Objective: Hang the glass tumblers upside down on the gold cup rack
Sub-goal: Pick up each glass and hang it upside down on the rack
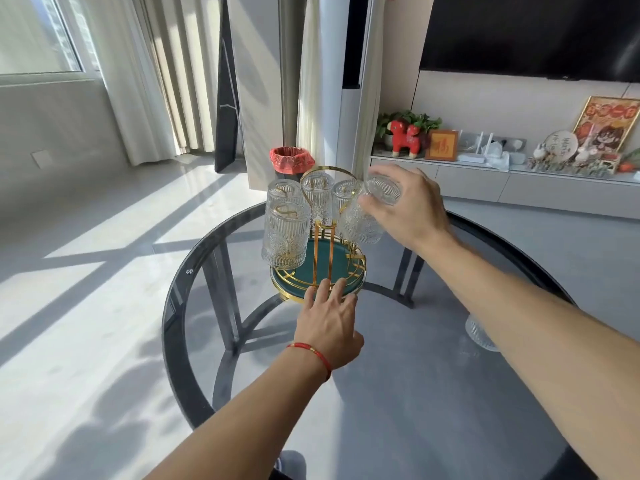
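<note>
My right hand is curled over the base of a glass tumbler, fingers and thumb clamped round its closed end, just right of the frame's centre. My left hand, lower centre, is spread flat with the fingertips pressing the near rim of the green tray that carries the gold cup rack — steadying it, not gripping anything.

The tumbler I hold is inverted but tilted: its long axis slants from the base at upper right, under my palm, down to the mouth at lower left, toward the rack's middle. Whether the mouth has caught a prong I can't tell; the glass hides it.

The risks, as I judge them. If I bring the glass upright too soon, the rim may strike a prong or the neighbouring hung tumbler just behind it — glass on glass, a likely chip. If I let go before a prong sits well inside, the tilt would tip it off onto the tray or the glass table. Pushing sideways could rock the loaded rack, which is why my left hand matters.

Four tumblers appear hung already, the nearest hung tumbler at centre left. One more tumbler waits on the table at right, half hidden by my forearm.
</note>
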